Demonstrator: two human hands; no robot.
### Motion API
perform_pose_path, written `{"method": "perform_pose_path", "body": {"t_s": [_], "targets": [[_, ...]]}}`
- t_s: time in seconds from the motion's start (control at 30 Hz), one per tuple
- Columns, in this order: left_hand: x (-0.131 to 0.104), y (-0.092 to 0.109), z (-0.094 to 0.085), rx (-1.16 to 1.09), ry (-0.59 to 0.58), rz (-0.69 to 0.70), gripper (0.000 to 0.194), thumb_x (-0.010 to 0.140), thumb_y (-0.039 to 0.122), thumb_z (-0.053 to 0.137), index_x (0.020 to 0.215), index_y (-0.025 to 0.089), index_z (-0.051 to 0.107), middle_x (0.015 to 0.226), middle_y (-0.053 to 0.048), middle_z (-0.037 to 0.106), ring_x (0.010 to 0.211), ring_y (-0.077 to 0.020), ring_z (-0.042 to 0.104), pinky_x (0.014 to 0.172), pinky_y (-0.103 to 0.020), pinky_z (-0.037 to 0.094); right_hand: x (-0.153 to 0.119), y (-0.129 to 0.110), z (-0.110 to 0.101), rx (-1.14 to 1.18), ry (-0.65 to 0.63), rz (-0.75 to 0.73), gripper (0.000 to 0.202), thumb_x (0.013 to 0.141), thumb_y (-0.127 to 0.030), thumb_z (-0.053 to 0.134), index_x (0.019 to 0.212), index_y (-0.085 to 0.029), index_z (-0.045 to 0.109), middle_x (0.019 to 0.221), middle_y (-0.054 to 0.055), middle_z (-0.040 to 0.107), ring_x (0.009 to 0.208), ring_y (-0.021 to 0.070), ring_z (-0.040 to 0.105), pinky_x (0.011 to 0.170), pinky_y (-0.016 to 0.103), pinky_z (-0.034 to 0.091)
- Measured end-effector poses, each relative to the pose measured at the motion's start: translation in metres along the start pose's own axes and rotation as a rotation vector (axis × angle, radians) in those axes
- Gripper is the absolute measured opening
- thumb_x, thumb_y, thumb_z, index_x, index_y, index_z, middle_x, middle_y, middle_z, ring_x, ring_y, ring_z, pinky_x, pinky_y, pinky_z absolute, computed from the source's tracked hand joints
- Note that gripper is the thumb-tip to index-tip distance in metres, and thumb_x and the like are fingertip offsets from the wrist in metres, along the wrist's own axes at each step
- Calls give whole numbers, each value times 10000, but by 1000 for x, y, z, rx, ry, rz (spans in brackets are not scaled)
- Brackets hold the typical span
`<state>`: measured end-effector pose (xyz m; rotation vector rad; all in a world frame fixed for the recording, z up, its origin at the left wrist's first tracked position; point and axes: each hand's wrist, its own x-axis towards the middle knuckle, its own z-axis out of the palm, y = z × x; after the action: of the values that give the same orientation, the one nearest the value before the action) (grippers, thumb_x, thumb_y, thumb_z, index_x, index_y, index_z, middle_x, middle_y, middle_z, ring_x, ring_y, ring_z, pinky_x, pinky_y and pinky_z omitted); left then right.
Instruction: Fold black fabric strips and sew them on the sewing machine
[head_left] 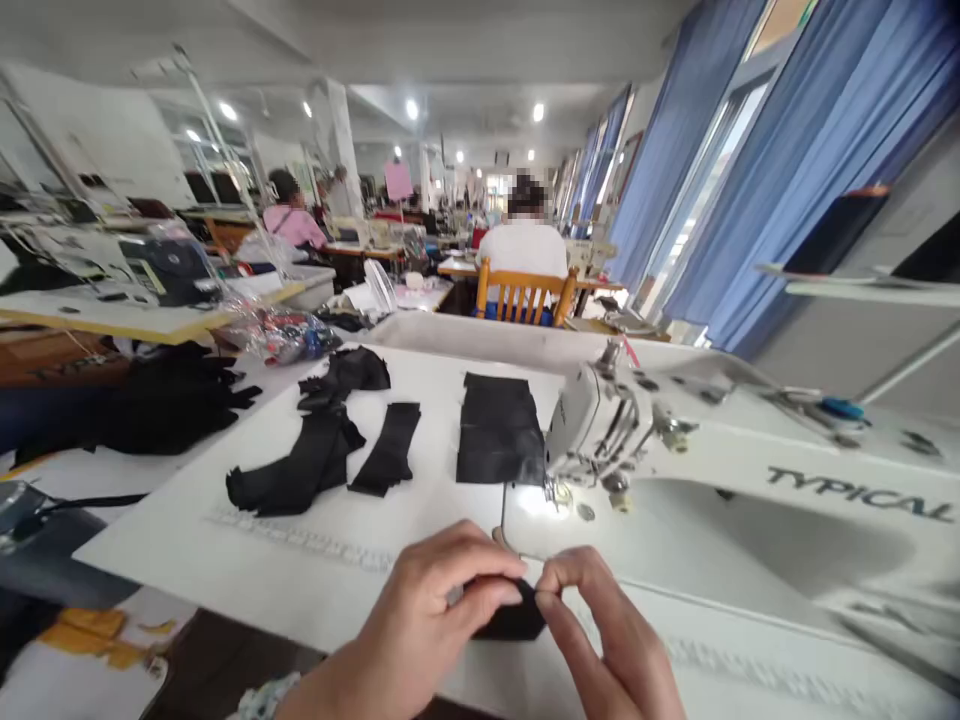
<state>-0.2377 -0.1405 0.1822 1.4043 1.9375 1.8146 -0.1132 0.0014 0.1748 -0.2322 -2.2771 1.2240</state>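
Note:
A small piece of black fabric [514,618] is held between both hands, just in front of the sewing machine [600,415]. My left hand [431,600] pinches its upper left edge between thumb and forefinger. Thumb and forefinger of my right hand [607,635] close on its right corner. Beyond them, a stack of black fabric rectangles [499,430] lies beside the machine's head. Further left on the white table [435,385] are a narrow stack of black pieces [387,448] and a looser pile of black cut pieces [307,455]. The lamp lights the needle area.
A ruler strip [307,540] runs along the table's front. Scissors with a blue part [840,408] lie on top of the machine, near thread cones [832,235]. Dark fabric [165,400] is heaped at left. A person in white [523,250] sits ahead.

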Motion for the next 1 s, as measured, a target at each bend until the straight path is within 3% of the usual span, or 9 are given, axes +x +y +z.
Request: {"method": "perform_pose_path", "body": {"t_s": [0.17,0.47,0.6,0.8,0.93,1.0], "targets": [[-1,6,-2,-6,-24,-43,241,910,55,653,1037,216,781,876,-30,689,740,-119,661,644,-173,530,-2,-3,-4,13,-12,30,144,1041,-284,509,908,-267,562,875,-24,585,808,129,588,735,201,483],[2,-1,2,27,-16,-65,166,916,100,669,958,213,783,836,-18,687,675,-100,629,600,-167,515,-2,4,-1,-7,4,4,112,1038,-232,515,937,-258,556,898,-20,575,829,134,575,748,233,471],[6,-3,0,-31,-86,-210,138,921,150,656,911,199,784,820,-26,678,668,-113,615,579,-188,511,0,7,-3,-9,-21,34,128,1039,-232,506,921,-254,554,892,-13,571,822,140,568,740,245,464],[13,-5,-8,-212,-177,-550,112,857,251,753,795,168,710,755,-2,639,679,-114,566,591,-195,470,3,5,-7,27,-44,116,152,1026,-288,522,882,-253,555,889,-12,573,821,146,562,752,251,453],[16,-8,-9,-399,-225,-590,138,827,228,742,761,156,644,969,-56,705,854,-169,640,666,-234,491,6,4,-8,158,-112,262,215,1012,-385,535,848,-248,557,876,-11,572,819,158,550,754,261,434],[17,-11,-9,-473,-219,-622,148,801,208,744,734,154,623,964,-59,717,835,-164,637,671,-241,486,8,6,-9,255,-161,341,255,1001,-441,549,839,-245,565,856,-12,552,815,163,526,748,266,416]]}}
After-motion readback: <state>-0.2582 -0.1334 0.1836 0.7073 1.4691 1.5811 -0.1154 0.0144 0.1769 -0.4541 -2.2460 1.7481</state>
